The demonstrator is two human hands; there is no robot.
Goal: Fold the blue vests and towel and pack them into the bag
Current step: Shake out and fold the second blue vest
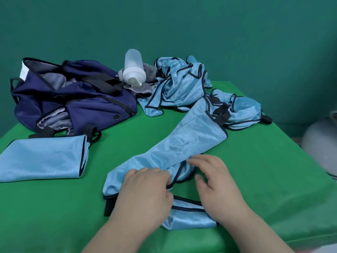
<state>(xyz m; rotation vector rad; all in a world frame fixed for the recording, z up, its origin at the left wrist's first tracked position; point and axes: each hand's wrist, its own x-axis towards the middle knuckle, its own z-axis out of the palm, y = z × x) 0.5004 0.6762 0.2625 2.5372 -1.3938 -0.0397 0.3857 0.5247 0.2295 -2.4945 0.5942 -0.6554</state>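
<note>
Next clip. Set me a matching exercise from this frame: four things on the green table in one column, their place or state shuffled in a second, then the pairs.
1. navy bag
2. folded vest
3. white bottle
4. long vest

A. laid out across the middle, left hand and right hand on its near end
B. tipped over between the bag and the crumpled vests
C. open, far left
D. flat rectangle, near left

Pairs: 1-C, 2-D, 3-B, 4-A.

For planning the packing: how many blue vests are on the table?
4: folded vest left; front vest centre; back pile; right vest. The pile may hide more.
</note>
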